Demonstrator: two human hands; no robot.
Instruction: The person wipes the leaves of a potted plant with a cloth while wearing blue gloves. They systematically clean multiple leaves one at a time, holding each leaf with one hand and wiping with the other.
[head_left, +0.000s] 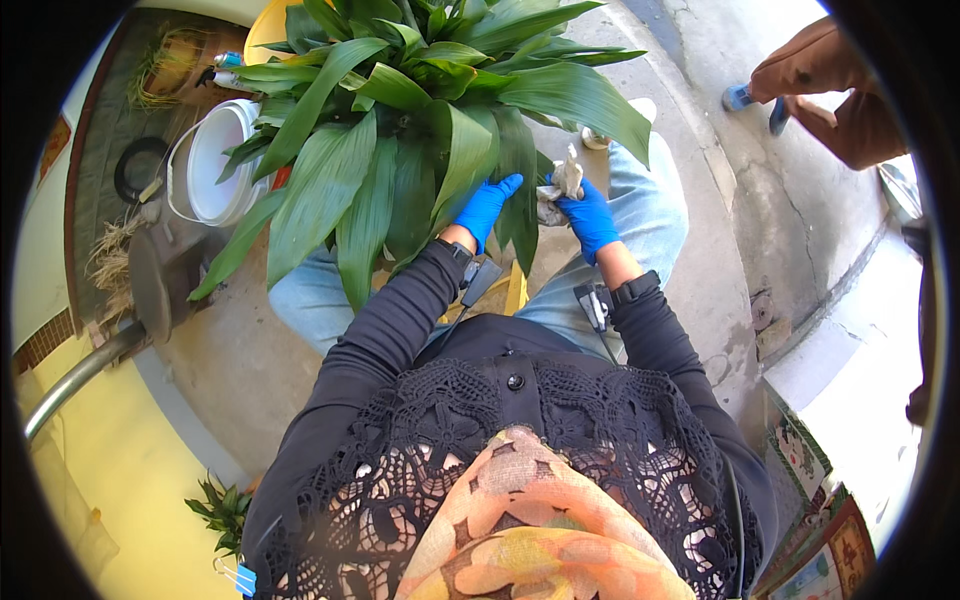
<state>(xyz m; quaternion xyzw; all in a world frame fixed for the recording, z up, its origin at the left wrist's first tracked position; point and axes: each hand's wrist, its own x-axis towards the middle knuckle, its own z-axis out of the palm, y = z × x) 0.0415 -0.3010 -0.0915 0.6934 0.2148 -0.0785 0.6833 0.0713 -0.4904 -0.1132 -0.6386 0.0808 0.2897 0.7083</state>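
A large broad-leaved potted plant (420, 112) fills the top middle, its long green leaves hanging over the person's knees; its pot is hidden. My left hand (487, 206), in a blue glove, is at the front leaves, thumb and fingers around the edge of a drooping leaf (516, 180). Just right of that leaf, my right hand (589, 217), also gloved in blue, is closed on a crumpled, dirty white cloth (566, 180). Part of the cloth hangs beside the leaf; whether they touch cannot be told.
To the left stand a white plastic bucket (217, 165), a black ring (141, 166) and a round-topped dark object (150, 285) by a metal pipe (86, 379). A yellow container (266, 34) is behind the plant. Another person in brown clothing (832, 82) is at upper right.
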